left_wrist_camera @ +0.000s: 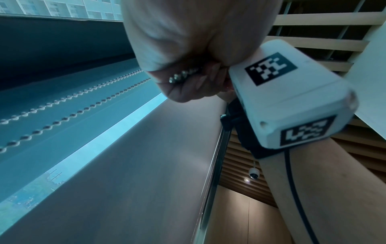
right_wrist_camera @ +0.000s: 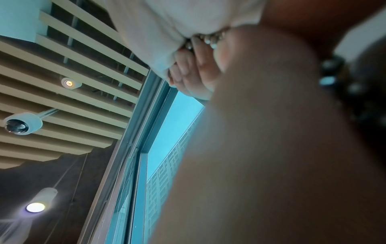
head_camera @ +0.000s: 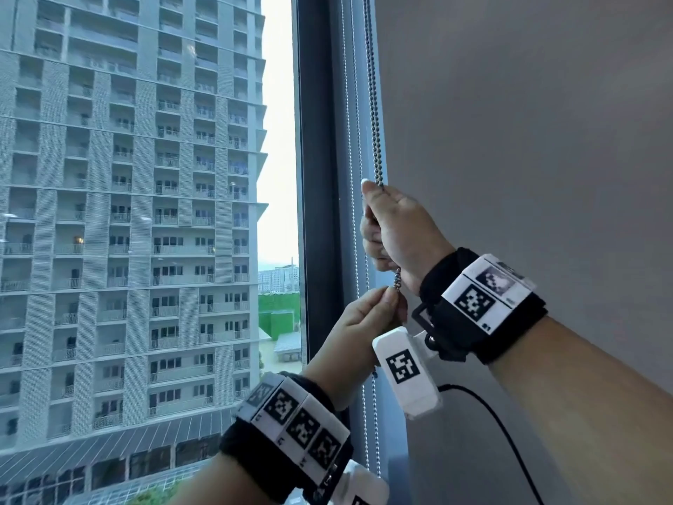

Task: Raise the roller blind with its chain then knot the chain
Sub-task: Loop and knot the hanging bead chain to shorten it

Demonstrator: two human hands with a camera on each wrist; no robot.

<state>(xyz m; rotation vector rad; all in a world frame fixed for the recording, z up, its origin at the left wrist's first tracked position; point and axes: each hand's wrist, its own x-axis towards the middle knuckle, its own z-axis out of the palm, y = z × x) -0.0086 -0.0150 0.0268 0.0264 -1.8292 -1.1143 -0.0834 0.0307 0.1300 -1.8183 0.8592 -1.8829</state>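
The chain (head_camera: pixel 372 103) hangs right of centre in the head view, running down from the top edge along the window frame (head_camera: pixel 317 140), with the grey blind (head_camera: pixel 528 140) filling the right side. The right hand (head_camera: pixel 391 227) is clenched around the chain just below mid-frame. Directly beneath it, touching or nearly so, the left hand (head_camera: pixel 364 322) pinches a short bunched piece of the chain between thumb and fingertips.

From the left wrist view a few beads (left_wrist_camera: pixel 183 76) poke out between curled fingers, but whether a loop is already formed inside the fists is hard to say.

Several things could spoil it from here. The beads are smooth and round, so a loosely drawn knot would probably slide open once released. If the right hand slackens before the knot is tight, the blind's weight may drag the chain through and let the blind drop. With the 2 hands so close, fingers could get caught in the loop. A hard tug might also strain the chain's fitting above, out of view.
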